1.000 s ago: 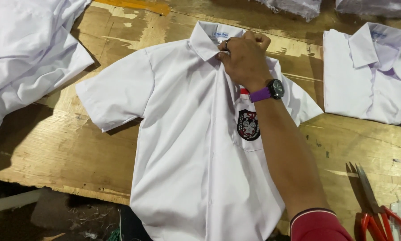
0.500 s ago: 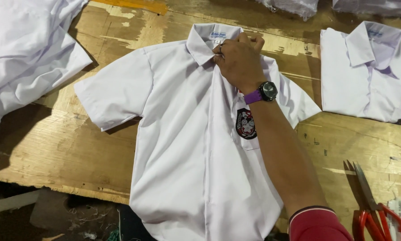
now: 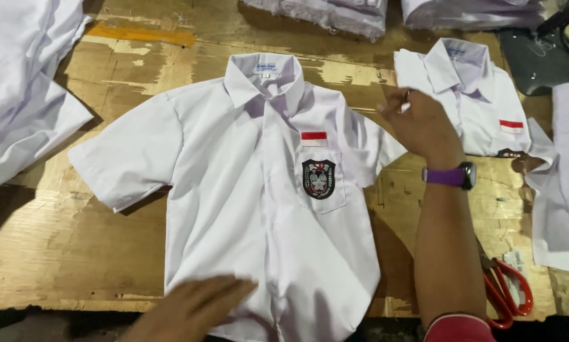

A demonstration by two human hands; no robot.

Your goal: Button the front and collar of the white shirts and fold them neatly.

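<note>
White shirt [image 3: 246, 209] under left hand [image 3: 189, 310]

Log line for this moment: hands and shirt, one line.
left hand: flat on shirt hem | right hand: open, above shirt's sleeve | shirt: spread face-up on wooden table | scissors: beside right forearm

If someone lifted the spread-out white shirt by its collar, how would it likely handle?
The white shirt would probably go floppy: its thin cloth lies flat and creases on the wooden table. It looks light for its size. It would likely slide easily under the left hand resting on its hem; the right hand is beside its sleeve.
</note>
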